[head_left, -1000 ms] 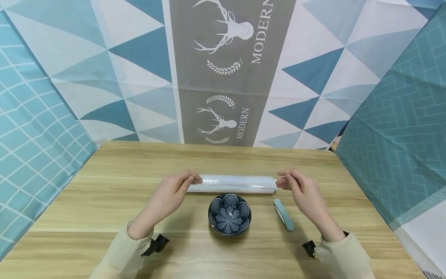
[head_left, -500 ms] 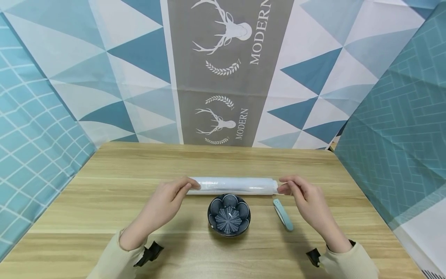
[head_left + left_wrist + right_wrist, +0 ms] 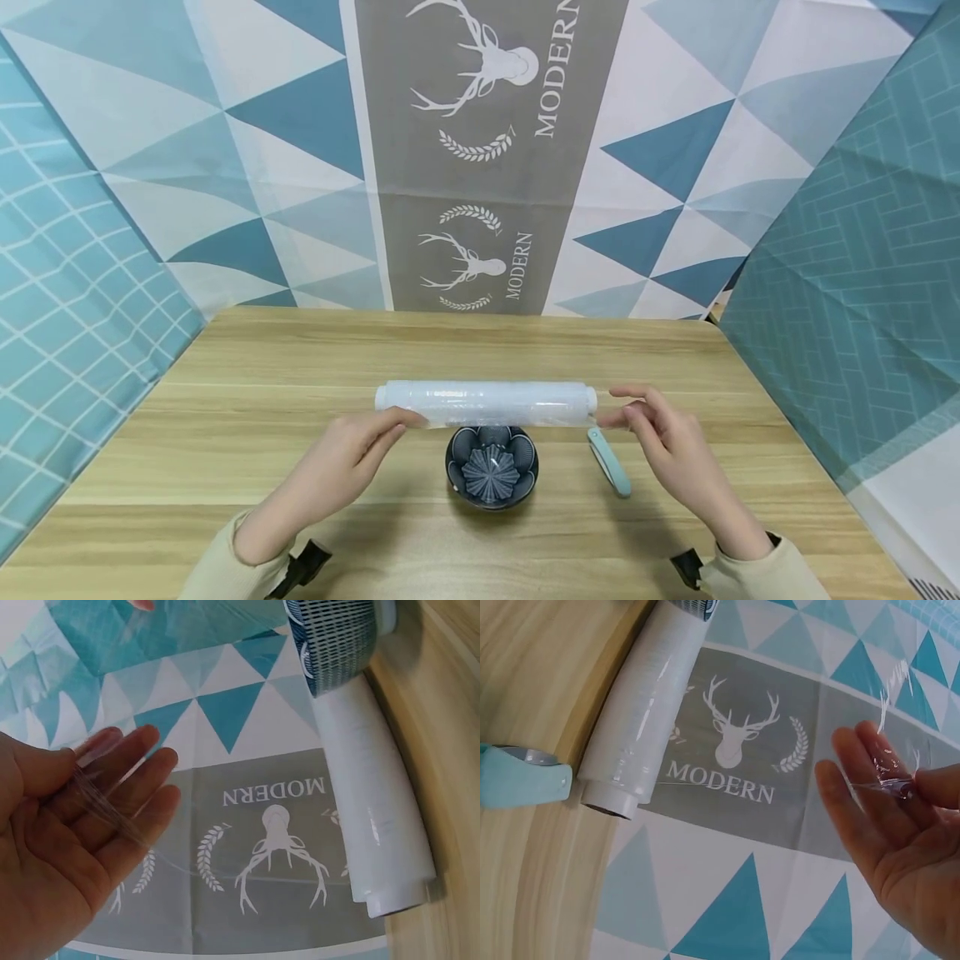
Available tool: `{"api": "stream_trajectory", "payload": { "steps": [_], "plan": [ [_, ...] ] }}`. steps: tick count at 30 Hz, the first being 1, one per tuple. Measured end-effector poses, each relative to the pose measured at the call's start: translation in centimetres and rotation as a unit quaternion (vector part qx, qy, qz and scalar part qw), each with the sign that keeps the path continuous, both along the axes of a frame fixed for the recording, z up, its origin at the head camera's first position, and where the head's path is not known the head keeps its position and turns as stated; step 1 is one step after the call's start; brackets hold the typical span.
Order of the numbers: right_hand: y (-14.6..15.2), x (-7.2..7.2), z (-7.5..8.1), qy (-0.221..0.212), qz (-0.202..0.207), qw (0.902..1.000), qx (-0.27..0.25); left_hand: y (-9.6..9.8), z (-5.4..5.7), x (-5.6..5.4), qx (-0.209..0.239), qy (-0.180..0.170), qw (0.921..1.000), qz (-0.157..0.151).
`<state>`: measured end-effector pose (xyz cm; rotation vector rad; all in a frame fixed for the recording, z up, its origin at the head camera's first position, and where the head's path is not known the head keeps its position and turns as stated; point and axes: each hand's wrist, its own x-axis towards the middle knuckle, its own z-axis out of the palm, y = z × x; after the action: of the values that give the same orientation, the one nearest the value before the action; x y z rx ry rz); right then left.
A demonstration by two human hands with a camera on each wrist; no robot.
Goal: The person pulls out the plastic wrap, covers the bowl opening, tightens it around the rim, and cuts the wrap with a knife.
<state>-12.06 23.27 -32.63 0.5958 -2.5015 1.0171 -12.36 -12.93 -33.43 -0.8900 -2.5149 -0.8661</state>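
A white roll of plastic wrap [image 3: 483,402] lies crosswise on the table behind a dark blue patterned bowl [image 3: 491,471]. Clear film runs from the roll toward the person, over the bowl's far rim. My left hand [image 3: 345,462] pinches one corner of this film [image 3: 112,802] between thumb and index finger, its other fingers loosely bent. At the opposite corner, my right hand [image 3: 671,454] pinches the film between thumb and forefinger; bunched plastic shows there in the right wrist view. Both hands are raised above the table, in front of the roll's ends.
A light teal folding knife [image 3: 610,462] lies on the wooden table [image 3: 262,350], between the bowl and the right hand. Patterned cloth hangs behind the table [image 3: 300,167] and along both sides.
Both hands have come toward the person, pulling film off the roll. They have also spread slightly apart. The roll's left end now shows, and film reaches the bowl's far rim.
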Motion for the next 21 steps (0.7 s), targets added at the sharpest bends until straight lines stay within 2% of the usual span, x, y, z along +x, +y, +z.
{"api": "stream_trajectory", "payload": {
  "steps": [5, 9, 14, 21],
  "plan": [
    [0.4, 0.2, -0.2, -0.004, 0.027, 0.9996, -0.006, -0.1, -0.2, 0.4, -0.008, 0.012, 0.9998, -0.017],
    [0.8, 0.4, -0.4, 0.007, 0.053, 0.9986, -0.001, 0.0, -0.5, 0.6, 0.003, 0.029, 0.9993, -0.023],
    [1.3, 0.8, -0.8, -0.003, 0.082, 0.9966, 0.002, 0.0, -0.7, 1.0, 0.013, 0.045, 0.9985, -0.029],
    [1.7, 1.4, -1.2, -0.02, 0.114, 0.9933, 0.005, 0.0, -1.1, 1.4, 0.027, 0.032, 0.9983, -0.04]
  ]
}}
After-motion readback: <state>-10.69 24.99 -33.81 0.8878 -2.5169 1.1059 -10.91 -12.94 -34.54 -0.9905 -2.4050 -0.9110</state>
